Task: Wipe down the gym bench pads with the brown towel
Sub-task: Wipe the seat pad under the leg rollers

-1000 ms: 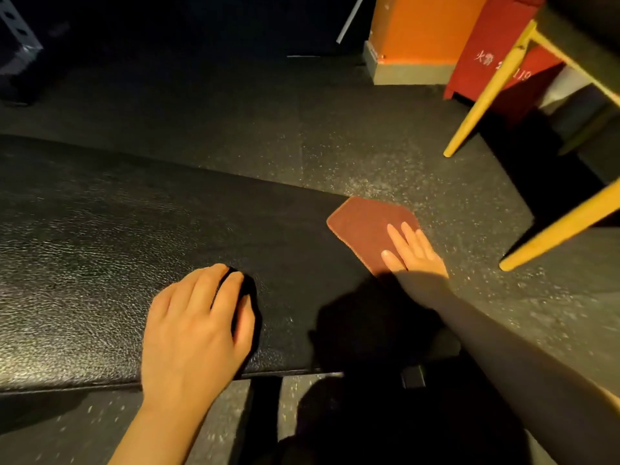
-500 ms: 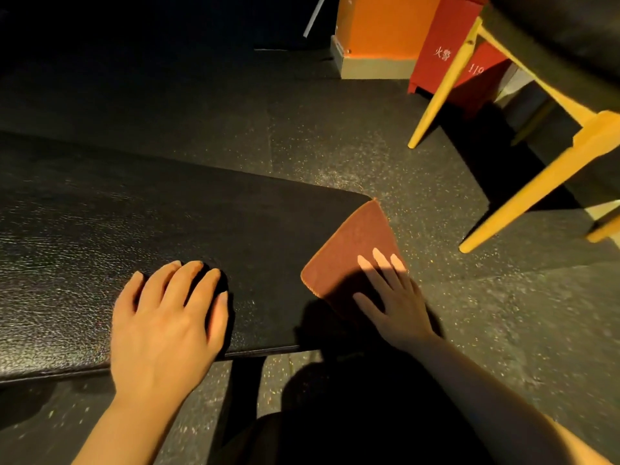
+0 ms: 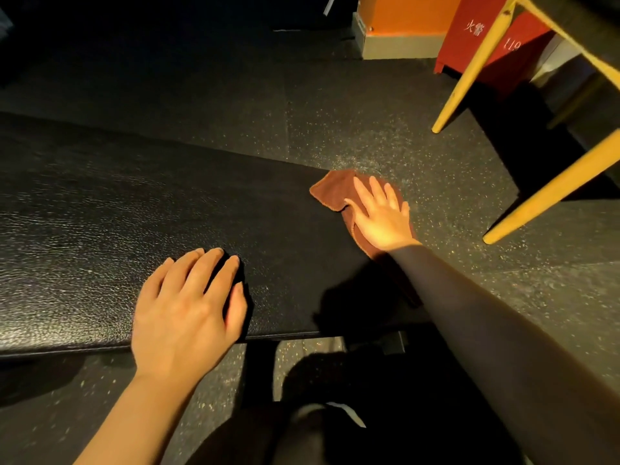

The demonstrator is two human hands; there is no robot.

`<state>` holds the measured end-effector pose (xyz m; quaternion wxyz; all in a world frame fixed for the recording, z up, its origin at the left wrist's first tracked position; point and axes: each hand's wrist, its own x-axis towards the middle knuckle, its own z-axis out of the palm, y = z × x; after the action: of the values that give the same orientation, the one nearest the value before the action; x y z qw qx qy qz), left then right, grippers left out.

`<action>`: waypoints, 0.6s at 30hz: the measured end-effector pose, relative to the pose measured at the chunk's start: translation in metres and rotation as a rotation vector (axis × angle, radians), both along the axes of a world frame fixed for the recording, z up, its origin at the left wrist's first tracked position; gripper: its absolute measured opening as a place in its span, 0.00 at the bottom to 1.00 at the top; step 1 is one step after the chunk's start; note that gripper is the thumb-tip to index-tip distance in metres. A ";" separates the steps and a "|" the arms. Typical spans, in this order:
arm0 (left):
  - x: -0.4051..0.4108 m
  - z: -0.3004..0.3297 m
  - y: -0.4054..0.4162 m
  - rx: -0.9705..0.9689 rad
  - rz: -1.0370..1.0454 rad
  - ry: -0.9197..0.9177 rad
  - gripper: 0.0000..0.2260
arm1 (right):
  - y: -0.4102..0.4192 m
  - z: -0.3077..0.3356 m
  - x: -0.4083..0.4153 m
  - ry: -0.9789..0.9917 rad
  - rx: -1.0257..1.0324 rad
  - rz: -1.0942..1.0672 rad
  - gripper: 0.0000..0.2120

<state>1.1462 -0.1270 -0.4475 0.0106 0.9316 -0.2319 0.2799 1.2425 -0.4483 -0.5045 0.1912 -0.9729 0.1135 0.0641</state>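
On the right end of the black textured vinyl bench pad [image 3: 134,213], the crumpled brown terry towel [image 3: 330,193] lies under the right hand [image 3: 380,218], which presses down on it with fingers straight and spread; part of the cloth hangs past the pad's end edge. The left hand [image 3: 188,307] rests palm-down on the pad near its front edge, fingers relaxed and slightly bent, holding nothing, well apart from the towel. Beyond the pad spreads the dark speckled rubber floor [image 3: 369,129]. At upper right stand slanted yellow metal legs [image 3: 469,72] and, behind them, a red cabinet with white lettering [image 3: 476,35] beside an orange wall base [image 3: 402,15].
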 end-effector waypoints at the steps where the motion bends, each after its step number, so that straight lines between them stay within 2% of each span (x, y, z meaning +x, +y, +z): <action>1: -0.001 0.000 0.001 -0.004 0.001 0.007 0.15 | 0.002 -0.002 -0.013 -0.009 -0.008 0.012 0.31; 4: -0.003 0.001 0.002 0.004 -0.008 0.044 0.16 | 0.005 -0.008 -0.069 -0.100 -0.062 0.128 0.36; 9: -0.004 0.008 0.014 0.019 -0.105 0.104 0.18 | 0.022 -0.014 -0.141 -0.203 -0.118 0.289 0.32; 14: -0.005 0.022 0.051 0.032 -0.006 0.029 0.18 | 0.063 -0.004 -0.146 -0.301 -0.173 0.453 0.30; 18: -0.001 0.022 0.062 -0.021 0.111 0.046 0.19 | 0.128 0.020 -0.124 -0.442 -0.153 0.616 0.31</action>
<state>1.1453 -0.0646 -0.4258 0.0101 0.9490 -0.1767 0.2609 1.1188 -0.3201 -0.4849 0.1095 -0.9632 -0.2237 -0.1012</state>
